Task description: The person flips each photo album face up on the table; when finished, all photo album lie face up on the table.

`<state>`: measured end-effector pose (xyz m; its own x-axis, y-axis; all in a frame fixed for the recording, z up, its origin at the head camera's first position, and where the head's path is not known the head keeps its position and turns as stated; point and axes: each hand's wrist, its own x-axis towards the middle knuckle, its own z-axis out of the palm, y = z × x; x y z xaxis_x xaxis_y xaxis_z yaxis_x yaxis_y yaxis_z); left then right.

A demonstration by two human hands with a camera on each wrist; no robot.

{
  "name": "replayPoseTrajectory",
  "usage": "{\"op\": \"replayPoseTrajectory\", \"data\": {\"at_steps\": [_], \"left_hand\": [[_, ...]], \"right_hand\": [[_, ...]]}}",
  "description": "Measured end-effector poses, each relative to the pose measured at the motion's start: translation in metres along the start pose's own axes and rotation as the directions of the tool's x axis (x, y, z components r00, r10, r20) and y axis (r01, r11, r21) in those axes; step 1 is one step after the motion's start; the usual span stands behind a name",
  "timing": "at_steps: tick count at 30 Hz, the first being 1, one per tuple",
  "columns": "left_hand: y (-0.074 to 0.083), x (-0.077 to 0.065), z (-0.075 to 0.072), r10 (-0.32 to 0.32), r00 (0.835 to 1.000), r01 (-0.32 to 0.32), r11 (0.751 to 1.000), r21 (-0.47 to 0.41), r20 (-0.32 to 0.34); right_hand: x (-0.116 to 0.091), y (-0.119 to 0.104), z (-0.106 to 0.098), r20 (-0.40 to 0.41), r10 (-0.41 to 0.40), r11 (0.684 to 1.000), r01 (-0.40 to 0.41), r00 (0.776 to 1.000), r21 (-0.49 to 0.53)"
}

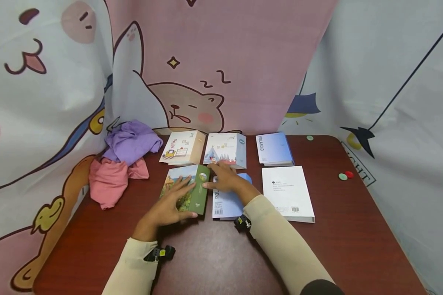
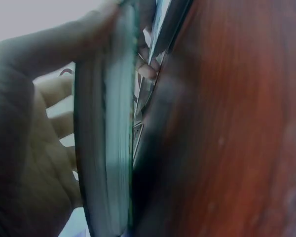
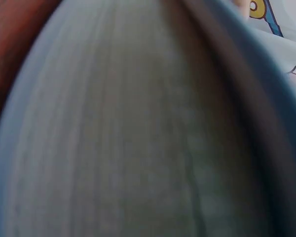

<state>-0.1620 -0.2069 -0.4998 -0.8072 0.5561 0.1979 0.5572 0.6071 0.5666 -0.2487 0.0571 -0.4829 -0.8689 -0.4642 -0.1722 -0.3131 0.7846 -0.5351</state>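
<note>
A thick green book (image 1: 179,192) with a landscape cover lies on the table left of centre. My left hand (image 1: 172,205) spreads its fingers over the cover, and the thumb reaches the near end of the spine. In the left wrist view, page layers show beside the palm (image 2: 49,163) at the book's end. Reaching in from the right, my right hand (image 1: 225,180) has its thumb at the green spine and its other fingers near the far corner. Beneath this hand lies a blue POLAROID book (image 1: 225,205), partly covered; its page edges (image 3: 118,128) fill the right wrist view, blurred.
Behind stand a cream book (image 1: 179,147), a white book with a tent picture (image 1: 221,149) and another blue POLAROID book (image 1: 274,149). A white book (image 1: 286,190) lies to the right. Purple cloth (image 1: 133,141) and pink cloth (image 1: 108,182) lie left. Small red (image 1: 349,174) and green discs (image 1: 342,177) lie right.
</note>
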Motion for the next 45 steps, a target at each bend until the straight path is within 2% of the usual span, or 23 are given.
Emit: {"op": "replayPoseTrajectory", "data": {"at_steps": [4,7,10,12,13,16,17,18,19,20,22,23,26,29,32,35,40,45], "left_hand": [[0.002,0.000,-0.004,0.010,1.000,-0.011,0.999,-0.042,-0.018],[0.002,-0.001,-0.006,0.037,0.998,-0.040,0.996,-0.081,-0.042],[0.002,-0.001,-0.008,0.056,0.996,-0.064,0.992,-0.110,-0.070],[0.004,0.000,-0.009,0.061,0.994,-0.073,0.989,-0.131,-0.094],[0.005,0.001,-0.011,0.060,0.993,-0.075,0.987,-0.144,-0.105],[0.008,0.003,-0.013,0.060,0.990,-0.083,0.979,-0.185,-0.129],[0.009,0.004,-0.013,0.063,0.989,-0.090,0.975,-0.204,-0.136],[0.010,0.004,-0.014,0.065,0.988,-0.097,0.969,-0.229,-0.143],[0.011,0.004,-0.014,0.067,0.987,-0.105,0.959,-0.263,-0.148],[0.013,0.004,-0.015,0.073,0.985,-0.118,0.946,-0.301,-0.156],[0.015,0.004,-0.015,0.083,0.982,-0.142,0.920,-0.365,-0.171],[0.017,0.004,-0.015,0.086,0.980,-0.151,0.906,-0.396,-0.178],[0.021,0.006,-0.013,0.083,0.974,-0.171,0.879,-0.445,-0.209],[0.024,0.007,-0.009,0.085,0.960,-0.207,0.858,-0.471,-0.266],[0.027,0.009,-0.006,0.095,0.935,-0.260,0.840,-0.476,-0.342],[0.028,0.010,-0.004,0.090,0.913,-0.286,0.836,-0.468,-0.398],[0.033,0.009,-0.004,0.061,0.902,-0.279,0.839,-0.467,-0.428],[0.037,0.008,-0.012,0.048,0.895,-0.272,0.846,-0.459,-0.443]], "right_hand": [[0.000,0.003,-0.004,-0.011,-0.111,0.980,0.111,0.994,0.163],[-0.001,0.005,-0.004,-0.024,-0.194,0.922,0.190,0.981,0.338],[-0.001,0.003,-0.004,-0.025,-0.236,0.851,0.219,0.971,0.477],[-0.001,0.001,-0.004,-0.024,-0.236,0.797,0.208,0.971,0.567],[-0.001,-0.001,-0.004,-0.021,-0.234,0.760,0.196,0.972,0.620],[-0.003,-0.006,-0.006,-0.018,-0.220,0.627,0.156,0.975,0.763],[-0.004,-0.009,-0.007,-0.017,-0.217,0.574,0.141,0.976,0.807],[-0.005,-0.010,-0.008,-0.021,-0.216,0.535,0.136,0.976,0.834],[-0.007,-0.012,-0.008,-0.027,-0.216,0.511,0.136,0.976,0.849],[-0.008,-0.014,-0.008,-0.035,-0.219,0.499,0.143,0.975,0.855],[-0.010,-0.018,-0.007,-0.055,-0.228,0.509,0.167,0.972,0.844],[-0.011,-0.020,-0.005,-0.065,-0.235,0.524,0.182,0.970,0.832],[-0.012,-0.024,0.000,-0.107,-0.265,0.615,0.253,0.958,0.747],[-0.014,-0.029,0.005,-0.176,-0.285,0.700,0.330,0.942,0.634],[-0.015,-0.035,0.008,-0.242,-0.295,0.745,0.381,0.925,0.548],[-0.016,-0.038,0.010,-0.269,-0.292,0.783,0.391,0.918,0.484],[-0.019,-0.039,0.012,-0.243,-0.267,0.860,0.344,0.933,0.376],[-0.020,-0.042,0.014,-0.211,-0.253,0.871,0.318,0.944,0.376]]}}
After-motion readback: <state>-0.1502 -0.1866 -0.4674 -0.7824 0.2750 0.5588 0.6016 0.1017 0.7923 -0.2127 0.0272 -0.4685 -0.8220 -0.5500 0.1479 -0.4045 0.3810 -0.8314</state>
